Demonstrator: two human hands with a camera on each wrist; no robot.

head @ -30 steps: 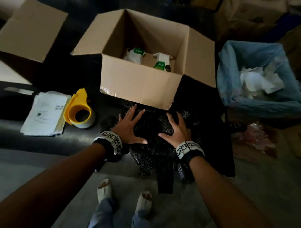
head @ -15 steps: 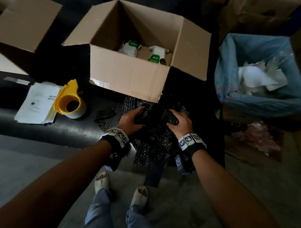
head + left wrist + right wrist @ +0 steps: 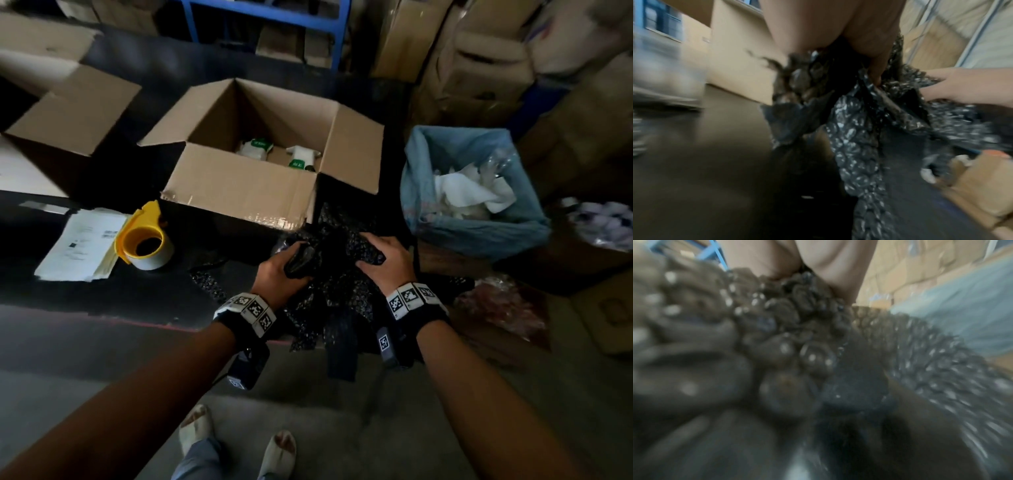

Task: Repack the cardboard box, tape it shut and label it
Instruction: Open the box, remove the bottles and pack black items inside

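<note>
An open cardboard box point(image 3: 239, 192) stands on the dark table with two white spray bottles point(image 3: 301, 159) lying inside. In front of it lies a crumpled sheet of black bubble wrap point(image 3: 337, 274). My left hand point(image 3: 279, 274) grips a bunched fold of the wrap on its left side, and my right hand point(image 3: 385, 257) grips it on the right. The left wrist view shows my left hand point(image 3: 875, 53) curled into the black bubble wrap point(image 3: 857, 146). In the blurred right wrist view the bubble wrap point(image 3: 797, 337) fills most of the picture under my right hand point(image 3: 830, 269).
A yellow tape dispenser point(image 3: 145, 240) sits left of the box beside a stack of printed label sheets point(image 3: 80, 245). Another open box point(image 3: 73, 126) stands at far left. A blue-lined bin point(image 3: 472, 192) with white paper stands at right. Stacked cartons fill the back.
Both hands went from lying flat with spread fingers on the bubble wrap to gripping bunched folds of it. The head view has tilted up, showing more of the room behind.
</note>
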